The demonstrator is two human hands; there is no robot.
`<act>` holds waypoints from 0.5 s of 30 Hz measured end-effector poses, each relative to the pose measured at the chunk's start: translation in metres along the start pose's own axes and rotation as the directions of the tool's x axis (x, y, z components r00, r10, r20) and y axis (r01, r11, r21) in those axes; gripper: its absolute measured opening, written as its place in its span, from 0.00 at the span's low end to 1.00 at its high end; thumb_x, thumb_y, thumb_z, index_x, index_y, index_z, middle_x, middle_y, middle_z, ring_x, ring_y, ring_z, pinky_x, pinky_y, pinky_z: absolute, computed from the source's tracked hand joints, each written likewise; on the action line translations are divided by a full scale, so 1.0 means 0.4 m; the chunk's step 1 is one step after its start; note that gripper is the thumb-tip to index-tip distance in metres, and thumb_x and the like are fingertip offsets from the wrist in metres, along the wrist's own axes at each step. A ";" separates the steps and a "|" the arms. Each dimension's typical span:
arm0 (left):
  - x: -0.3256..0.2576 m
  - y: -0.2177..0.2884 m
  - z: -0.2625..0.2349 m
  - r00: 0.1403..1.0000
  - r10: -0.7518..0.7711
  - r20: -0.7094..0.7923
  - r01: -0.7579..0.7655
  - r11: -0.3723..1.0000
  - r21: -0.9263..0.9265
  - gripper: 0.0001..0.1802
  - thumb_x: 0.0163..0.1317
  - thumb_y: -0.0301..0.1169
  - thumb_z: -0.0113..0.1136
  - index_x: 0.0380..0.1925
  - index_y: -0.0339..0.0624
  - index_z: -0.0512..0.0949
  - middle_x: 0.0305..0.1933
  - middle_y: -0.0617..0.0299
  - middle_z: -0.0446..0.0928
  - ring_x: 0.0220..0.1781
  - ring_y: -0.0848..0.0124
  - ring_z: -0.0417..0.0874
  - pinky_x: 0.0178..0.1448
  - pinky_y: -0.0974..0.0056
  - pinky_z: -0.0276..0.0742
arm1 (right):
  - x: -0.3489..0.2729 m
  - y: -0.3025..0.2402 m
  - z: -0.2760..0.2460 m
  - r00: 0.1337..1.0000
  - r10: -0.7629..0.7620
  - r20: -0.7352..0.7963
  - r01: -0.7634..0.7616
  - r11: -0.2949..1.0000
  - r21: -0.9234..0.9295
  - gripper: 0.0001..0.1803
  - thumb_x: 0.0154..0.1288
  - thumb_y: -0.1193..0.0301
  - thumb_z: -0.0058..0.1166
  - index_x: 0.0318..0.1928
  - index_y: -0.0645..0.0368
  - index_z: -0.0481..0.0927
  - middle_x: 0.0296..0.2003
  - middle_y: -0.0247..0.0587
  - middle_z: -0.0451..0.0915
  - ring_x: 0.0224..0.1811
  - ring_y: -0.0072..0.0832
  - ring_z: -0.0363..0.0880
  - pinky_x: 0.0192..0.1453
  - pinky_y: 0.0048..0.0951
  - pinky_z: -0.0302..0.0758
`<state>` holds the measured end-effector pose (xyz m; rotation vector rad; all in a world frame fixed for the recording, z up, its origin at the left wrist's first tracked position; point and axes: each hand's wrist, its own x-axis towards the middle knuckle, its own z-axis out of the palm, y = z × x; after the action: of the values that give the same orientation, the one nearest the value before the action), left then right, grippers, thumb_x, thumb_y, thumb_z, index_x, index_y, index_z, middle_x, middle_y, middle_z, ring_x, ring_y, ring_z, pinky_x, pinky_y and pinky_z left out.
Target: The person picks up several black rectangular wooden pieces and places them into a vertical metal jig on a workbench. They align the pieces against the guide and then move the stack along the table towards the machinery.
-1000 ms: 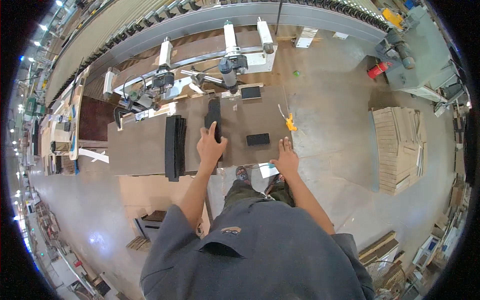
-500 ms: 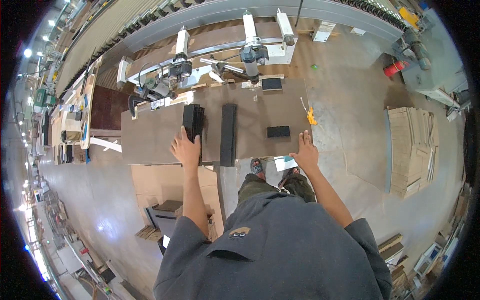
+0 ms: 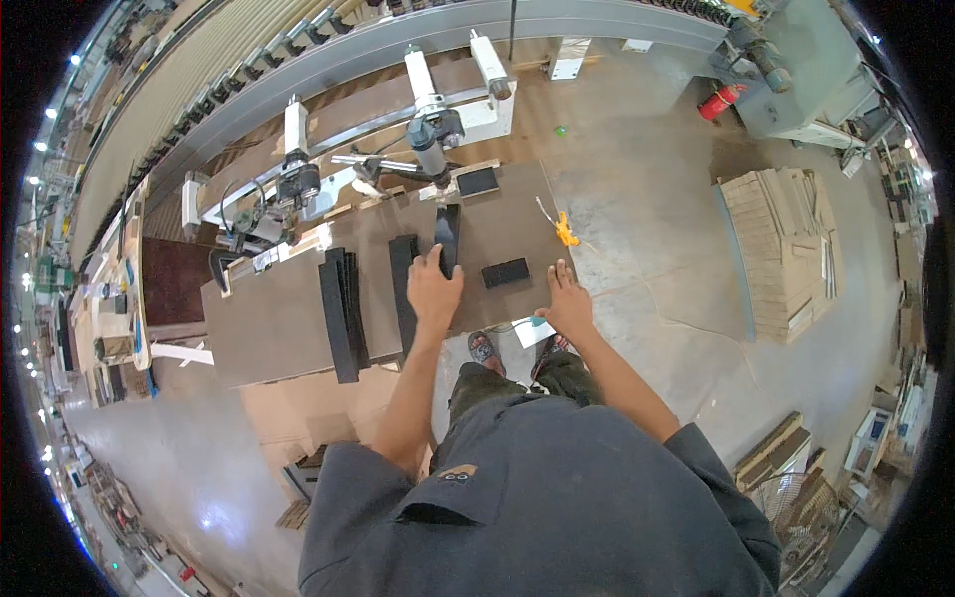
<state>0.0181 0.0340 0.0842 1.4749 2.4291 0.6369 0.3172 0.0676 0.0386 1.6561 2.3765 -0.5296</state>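
On the brown worktable (image 3: 264, 338), my left hand (image 3: 435, 289) grips the near end of a long flat black strip (image 3: 448, 231), thumb on one side and fingers on the other. Just left of it lies another pile of black strips (image 3: 402, 269). Farther left is a slightly fanned stack of long black strips (image 3: 341, 313). My right hand (image 3: 567, 300) lies flat at the table's right front corner, fingers stretched and holding nothing. Between the hands sits a small black block (image 3: 505, 273), touched by neither.
Tool heads on a machine frame (image 3: 428, 144) stand along the table's far edge, beside a dark rectangular pad (image 3: 477, 181). An orange-yellow tool (image 3: 566, 229) lies at the right edge. Stacked cardboard (image 3: 781, 254) and a red fire extinguisher (image 3: 721, 101) are farther right.
My left hand has left the stack and moved right across the middle pile, now with one black strip in it. My right hand stays at the table corner. The whole view has shifted.
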 end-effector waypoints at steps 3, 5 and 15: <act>0.051 0.050 0.131 0.997 0.002 -0.071 -0.001 1.000 0.019 0.35 0.70 0.43 0.77 0.73 0.43 0.79 0.56 0.42 0.82 0.60 0.42 0.85 0.63 0.41 0.83 | 0.010 0.003 0.008 1.000 0.030 -0.004 -0.030 0.999 0.017 0.67 0.57 0.48 0.83 0.89 0.58 0.58 0.92 0.52 0.52 0.91 0.46 0.59 0.85 0.49 0.70; 0.087 0.069 0.180 0.991 0.001 -0.130 0.005 0.999 0.042 0.34 0.70 0.43 0.77 0.72 0.43 0.80 0.56 0.43 0.82 0.59 0.43 0.85 0.63 0.42 0.82 | 0.015 0.005 0.015 0.999 0.048 0.009 -0.048 0.999 0.017 0.67 0.57 0.49 0.84 0.89 0.57 0.58 0.92 0.51 0.50 0.92 0.46 0.58 0.86 0.50 0.69; 0.125 -0.001 0.235 0.961 0.085 -0.263 -0.053 0.990 0.130 0.30 0.64 0.42 0.80 0.64 0.46 0.86 0.51 0.48 0.82 0.56 0.48 0.85 0.68 0.45 0.76 | 0.000 -0.016 0.007 0.998 0.057 0.023 -0.057 0.998 0.016 0.65 0.58 0.50 0.83 0.89 0.57 0.58 0.92 0.53 0.50 0.91 0.49 0.60 0.84 0.46 0.74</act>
<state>0.0330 0.1009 0.0028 1.6210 2.6709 0.7602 0.3112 0.0645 0.0372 1.7103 2.3081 -0.5566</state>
